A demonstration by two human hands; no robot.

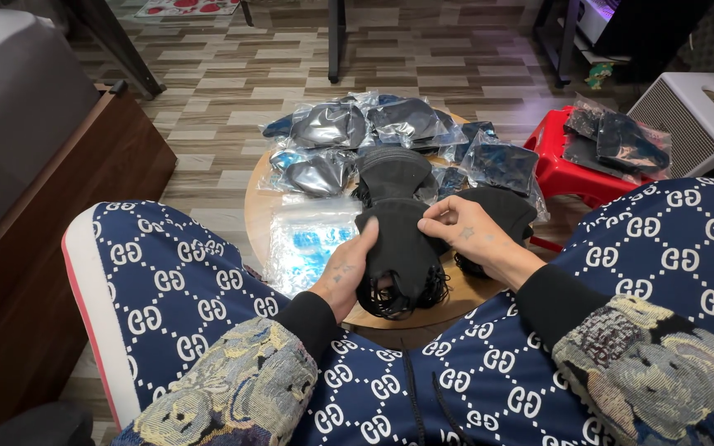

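Observation:
A stack of black face masks point(401, 248) with dangling ear loops is held over a small round wooden table point(255, 216). My left hand point(343, 277) grips the stack from its left side. My right hand point(466, 234) pinches the top edge of the stack from the right. More black masks point(392, 172) lie piled on the table just behind. Another black mask point(512, 209) rests under my right hand. A pile of empty clear plastic sleeves point(307, 239) lies on the table left of my left hand.
Several bagged dark masks point(332, 128) cover the far half of the table. A red plastic stool point(568, 169) at the right carries more bagged masks point(621, 140). A white box-shaped unit point(696, 120) stands at far right, a dark wooden cabinet point(51, 239) at left. My patterned knees flank the table.

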